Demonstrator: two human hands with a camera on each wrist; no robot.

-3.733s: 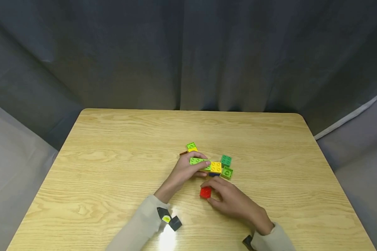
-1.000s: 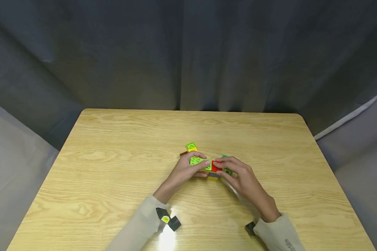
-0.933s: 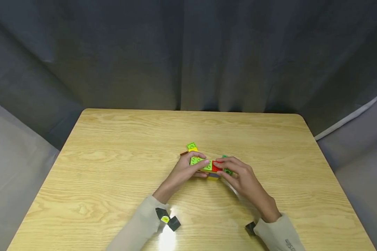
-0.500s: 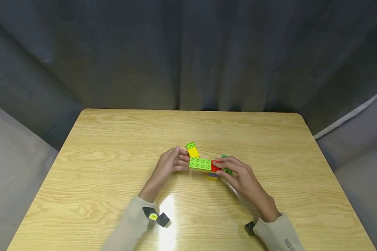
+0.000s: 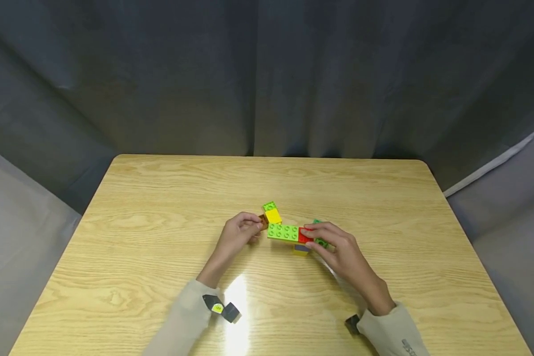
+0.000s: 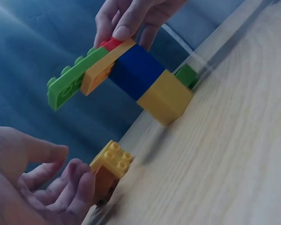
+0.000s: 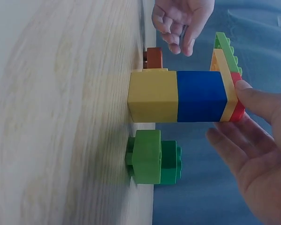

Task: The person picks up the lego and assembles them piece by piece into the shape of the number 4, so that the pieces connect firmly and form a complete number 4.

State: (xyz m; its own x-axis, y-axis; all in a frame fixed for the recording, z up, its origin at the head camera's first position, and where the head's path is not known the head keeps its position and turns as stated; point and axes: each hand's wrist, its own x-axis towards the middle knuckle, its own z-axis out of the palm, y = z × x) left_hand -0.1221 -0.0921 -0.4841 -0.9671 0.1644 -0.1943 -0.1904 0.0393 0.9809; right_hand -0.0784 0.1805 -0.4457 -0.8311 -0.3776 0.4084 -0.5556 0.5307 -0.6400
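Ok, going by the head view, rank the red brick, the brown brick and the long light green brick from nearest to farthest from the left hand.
1. Brown brick, by the fingertips of the left hand.
2. Long light green brick, farther right.
3. Red brick, rightmost, pinched by the right hand.

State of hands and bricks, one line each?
Right hand, pinching red brick
Left hand, loosely curled, holding nothing
Red brick, atop yellow plate
Long green plate, studs up, overhanging
Blue brick, stacked on yellow brick
Light green brick, upside down
Dark green brick, studs up
Brown brick, near left hand
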